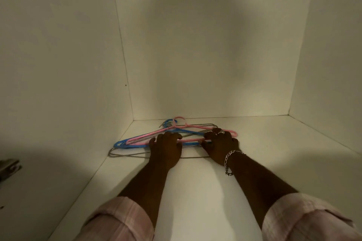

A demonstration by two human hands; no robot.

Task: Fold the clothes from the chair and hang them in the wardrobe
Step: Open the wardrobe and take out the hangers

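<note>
Fingertips of both hands hidden among the hangers; how many wire hangers in the pile can't be told (outlines overlap). Dim light, shadow over upper back wall. Metal hinge (8, 166) cut off at frame edge, well left of L arm.

L hand (165, 149) palm down on the pile, fingers curled over a bar, prob. the pink hanger (154, 132) lower bar; exact hold unclear. R hand (219, 145) just beside it, knuckles up, fingers curled round the same pink bar and the blue hanger (125, 144) arm. Ring on one R finger, chain bracelet (229, 162) loose round R wrist. Both forearms stretched fwd, nearly parallel, pink checked sleeves (121, 219) rolled to the elbow.

Hangers lying flat on wardrobe floor (195, 191), under and beyond both hands, pushed toward the back-left corner. Pink and blue ones plastic, smooth, hooks pointing away from the hands. Wire hangers (127, 155) thin grey metal, one sticking out left of L hand, another beyond R hand. Wardrobe panels flat, matte white.
</note>
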